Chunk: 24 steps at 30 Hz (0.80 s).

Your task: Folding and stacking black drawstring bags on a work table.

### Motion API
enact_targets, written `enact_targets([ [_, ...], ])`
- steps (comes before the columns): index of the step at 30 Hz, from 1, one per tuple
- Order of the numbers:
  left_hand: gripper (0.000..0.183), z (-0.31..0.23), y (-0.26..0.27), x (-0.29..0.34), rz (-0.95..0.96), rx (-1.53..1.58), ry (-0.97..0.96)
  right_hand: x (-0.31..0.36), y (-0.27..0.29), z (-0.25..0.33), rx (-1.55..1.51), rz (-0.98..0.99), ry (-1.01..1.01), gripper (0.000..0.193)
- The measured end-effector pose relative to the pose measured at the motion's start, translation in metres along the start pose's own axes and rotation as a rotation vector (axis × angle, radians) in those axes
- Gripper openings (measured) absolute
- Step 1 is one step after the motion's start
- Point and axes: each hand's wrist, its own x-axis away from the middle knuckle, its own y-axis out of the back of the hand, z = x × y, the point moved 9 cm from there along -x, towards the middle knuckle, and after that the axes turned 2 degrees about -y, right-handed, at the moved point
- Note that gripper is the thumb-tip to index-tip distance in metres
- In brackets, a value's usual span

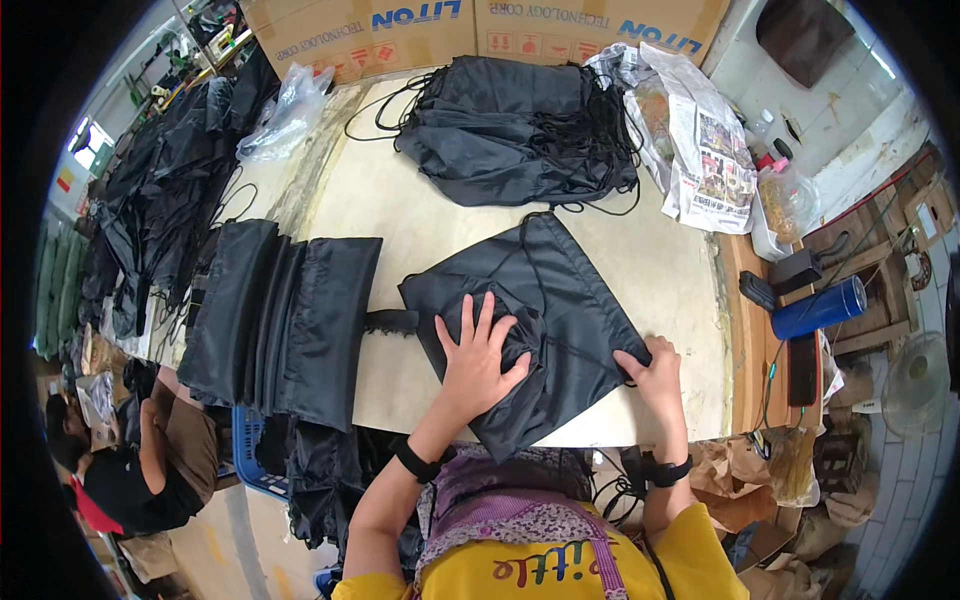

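Far left: seated person (pixel 150 460) below table edge. Stack of folded black bags (pixel 285 320) hanging over near edge of pale table (pixel 440 240). Centre: left hand (pixel 478 358) open, fingers spread, pressing flat on black drawstring bag (pixel 560 290) lying at near edge. Right hand (pixel 655 372) closed, pinching bag's right corner. Behind: heap of black bags (pixel 515 130). Right: newspaper (pixel 705 150), blue cylinder (pixel 818 308).
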Motion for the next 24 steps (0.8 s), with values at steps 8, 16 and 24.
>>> enact_targets([
  [8,0.054,-0.006,0.012,0.001,-0.077,0.097,-0.064,0.039,-0.062,0.033,-1.493,0.264,-0.347,0.05],
  [16,0.053,-0.008,0.017,0.008,-0.118,0.084,-0.09,0.064,-0.064,0.141,-0.552,0.592,0.556,0.057],
  [24,0.063,0.028,-0.018,0.036,-0.145,0.702,0.044,0.113,-0.096,0.153,0.141,0.736,0.931,0.089],
])
